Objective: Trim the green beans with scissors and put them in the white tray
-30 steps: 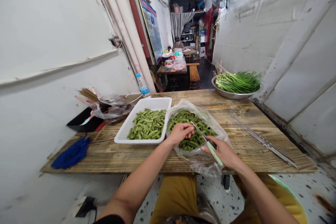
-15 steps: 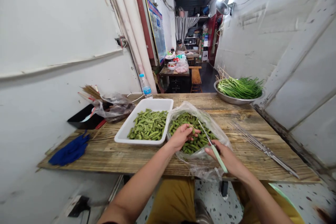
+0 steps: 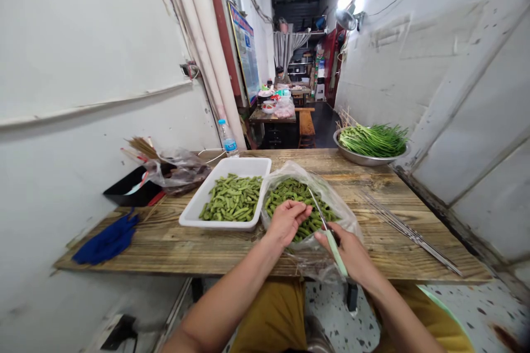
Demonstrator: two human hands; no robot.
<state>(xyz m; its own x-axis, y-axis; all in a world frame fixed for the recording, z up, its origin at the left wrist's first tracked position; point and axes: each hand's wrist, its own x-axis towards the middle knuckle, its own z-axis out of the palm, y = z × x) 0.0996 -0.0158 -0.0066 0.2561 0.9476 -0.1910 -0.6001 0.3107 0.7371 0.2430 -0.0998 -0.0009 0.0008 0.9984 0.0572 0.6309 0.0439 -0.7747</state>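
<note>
My left hand rests on a heap of cut green beans in a clear plastic bag, its fingers curled into the pile; whether it grips a bean is hidden. My right hand is closed on a small knife with a pale green handle. The thin blade points away from me over the bag. A white tray of cut green beans sits just left of the bag.
On the wooden table lie metal skewers at right, a steel bowl of long greens at back right, a blue cloth, a black tray with bagged sticks and a water bottle. A person sits far behind.
My left hand has drawn back a little toward me over the beans. The right hand and knife have shifted slightly left. The view has tilted a bit.
</note>
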